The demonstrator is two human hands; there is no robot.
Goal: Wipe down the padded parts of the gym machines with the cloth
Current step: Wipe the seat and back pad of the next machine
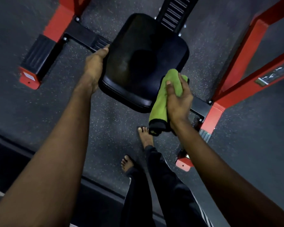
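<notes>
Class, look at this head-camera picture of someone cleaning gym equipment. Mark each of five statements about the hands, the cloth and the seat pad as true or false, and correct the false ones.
1. The right hand grips a green cloth. True.
2. The left hand rests flat on the floor. False: it holds the left edge of the black seat pad.
3. The cloth lies spread over the whole pad. False: it is bunched in the hand at the pad's near right corner.
4. The machine's frame is red. True.
5. The person wears shoes. False: a bare foot shows on the floor.
</notes>
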